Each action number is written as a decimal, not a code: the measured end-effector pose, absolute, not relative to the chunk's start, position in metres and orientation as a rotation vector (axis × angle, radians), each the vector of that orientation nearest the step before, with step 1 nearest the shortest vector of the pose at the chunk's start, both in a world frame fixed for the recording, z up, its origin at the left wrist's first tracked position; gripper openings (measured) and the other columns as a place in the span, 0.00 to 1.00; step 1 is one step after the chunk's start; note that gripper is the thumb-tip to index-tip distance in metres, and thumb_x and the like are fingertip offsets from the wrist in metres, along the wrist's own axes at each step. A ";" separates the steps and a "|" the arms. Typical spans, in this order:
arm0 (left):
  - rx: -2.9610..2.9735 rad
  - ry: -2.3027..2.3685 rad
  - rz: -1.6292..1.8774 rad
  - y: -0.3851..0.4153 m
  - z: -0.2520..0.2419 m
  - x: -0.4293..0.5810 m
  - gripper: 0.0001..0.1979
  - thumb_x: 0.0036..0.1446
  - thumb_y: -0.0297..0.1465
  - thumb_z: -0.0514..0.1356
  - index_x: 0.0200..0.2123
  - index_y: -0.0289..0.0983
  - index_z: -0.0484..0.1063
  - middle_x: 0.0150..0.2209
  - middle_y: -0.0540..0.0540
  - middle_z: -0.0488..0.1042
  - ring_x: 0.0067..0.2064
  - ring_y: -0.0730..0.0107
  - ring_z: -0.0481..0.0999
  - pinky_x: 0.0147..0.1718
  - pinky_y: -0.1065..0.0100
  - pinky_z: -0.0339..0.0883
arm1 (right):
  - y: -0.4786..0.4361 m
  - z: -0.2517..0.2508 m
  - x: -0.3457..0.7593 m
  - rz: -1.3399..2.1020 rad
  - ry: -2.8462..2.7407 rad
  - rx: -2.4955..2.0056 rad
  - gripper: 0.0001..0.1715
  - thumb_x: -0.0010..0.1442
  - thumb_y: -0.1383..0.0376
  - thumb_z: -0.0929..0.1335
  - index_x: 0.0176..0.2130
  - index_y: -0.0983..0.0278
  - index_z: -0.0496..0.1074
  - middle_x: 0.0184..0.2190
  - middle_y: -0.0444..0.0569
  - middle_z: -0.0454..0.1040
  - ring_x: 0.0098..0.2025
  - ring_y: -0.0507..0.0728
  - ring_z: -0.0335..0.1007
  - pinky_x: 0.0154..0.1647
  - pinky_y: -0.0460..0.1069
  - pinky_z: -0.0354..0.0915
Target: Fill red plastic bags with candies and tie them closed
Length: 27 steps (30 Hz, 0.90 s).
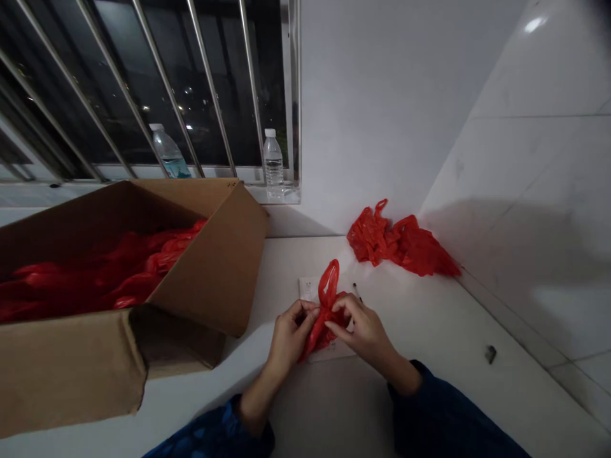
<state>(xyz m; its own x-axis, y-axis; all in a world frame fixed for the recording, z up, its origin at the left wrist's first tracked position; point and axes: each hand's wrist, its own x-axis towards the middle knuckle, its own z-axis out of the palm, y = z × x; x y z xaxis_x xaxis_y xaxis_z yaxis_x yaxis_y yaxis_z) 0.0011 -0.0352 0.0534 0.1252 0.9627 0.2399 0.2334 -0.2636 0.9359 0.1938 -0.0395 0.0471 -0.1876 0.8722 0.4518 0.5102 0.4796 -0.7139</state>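
Note:
A red plastic bag (328,286) is gathered between my two hands, with a handle loop standing up above the fingers. My left hand (292,331) pinches the bag from the left side. From the right, my right hand (363,327) grips it with thumb and forefinger near the same gathered spot. The lower part of the bag bunches below and behind the fingers, partly hidden. Under it lies a white sheet of paper (308,287), and a pen (357,292) shows just behind my right hand.
At left stands an open cardboard box (229,267) holding many red plastic bags (162,257). A crumpled red bag pile (401,245) lies against the back wall. Two plastic bottles (273,162) stand on the windowsill. A small dark object (491,354) rests at right on the white table (429,324).

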 end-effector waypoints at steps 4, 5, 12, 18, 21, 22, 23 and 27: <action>1.776 1.239 1.208 -0.040 0.054 0.001 0.11 0.64 0.39 0.56 0.40 0.39 0.74 0.36 0.48 0.79 0.37 0.67 0.77 0.39 0.69 0.68 | -0.037 0.049 0.192 0.556 -1.886 -1.181 0.02 0.60 0.63 0.69 0.37 0.57 0.71 0.33 0.43 0.74 0.33 0.54 0.71 0.33 0.47 0.64; 1.810 1.275 1.223 -0.039 0.053 -0.001 0.11 0.64 0.38 0.56 0.40 0.39 0.74 0.37 0.47 0.79 0.39 0.67 0.77 0.41 0.69 0.68 | -0.036 0.051 0.197 0.562 -1.895 -1.180 0.01 0.61 0.63 0.69 0.35 0.58 0.71 0.32 0.43 0.74 0.32 0.54 0.70 0.32 0.47 0.64; 1.704 1.582 1.413 -0.024 0.046 -0.033 0.12 0.66 0.38 0.54 0.44 0.39 0.71 0.39 0.46 0.77 0.38 0.66 0.76 0.39 0.67 0.68 | -0.024 0.055 0.248 0.535 -1.813 -1.218 0.08 0.62 0.62 0.68 0.30 0.60 0.69 0.27 0.43 0.71 0.29 0.53 0.67 0.31 0.47 0.62; 2.087 1.524 1.447 -0.038 0.062 -0.024 0.12 0.67 0.35 0.54 0.49 0.39 0.69 0.48 0.42 0.73 0.50 0.61 0.72 0.50 0.60 0.64 | -0.034 0.062 0.240 0.456 -1.996 -1.188 0.08 0.60 0.60 0.70 0.39 0.59 0.70 0.37 0.47 0.73 0.40 0.58 0.69 0.42 0.52 0.65; 2.535 1.353 1.147 -0.049 0.072 -0.012 0.14 0.64 0.35 0.59 0.52 0.43 0.70 0.51 0.43 0.72 0.53 0.57 0.69 0.52 0.56 0.59 | -0.041 0.066 0.220 0.354 -2.018 -1.157 0.20 0.58 0.57 0.72 0.49 0.59 0.68 0.43 0.50 0.74 0.46 0.61 0.68 0.48 0.55 0.62; 2.611 1.330 1.042 -0.051 0.073 -0.009 0.14 0.63 0.35 0.60 0.52 0.44 0.70 0.50 0.44 0.73 0.51 0.57 0.69 0.51 0.56 0.59 | -0.043 0.065 0.213 0.326 -2.019 -1.178 0.22 0.59 0.57 0.72 0.51 0.59 0.68 0.42 0.50 0.74 0.45 0.61 0.68 0.48 0.55 0.62; 2.646 1.325 0.970 -0.052 0.073 -0.007 0.14 0.63 0.33 0.59 0.52 0.44 0.71 0.48 0.44 0.74 0.49 0.58 0.70 0.49 0.56 0.59 | -0.044 0.065 0.207 0.301 -2.026 -1.201 0.21 0.60 0.58 0.71 0.51 0.59 0.69 0.40 0.49 0.75 0.43 0.60 0.68 0.47 0.55 0.61; 2.531 1.323 0.983 -0.049 0.067 -0.009 0.08 0.66 0.30 0.56 0.45 0.42 0.74 0.39 0.47 0.76 0.43 0.62 0.72 0.45 0.59 0.59 | -0.044 0.062 0.200 0.314 -2.093 -1.199 0.05 0.64 0.63 0.67 0.39 0.59 0.74 0.31 0.43 0.74 0.37 0.55 0.69 0.42 0.52 0.57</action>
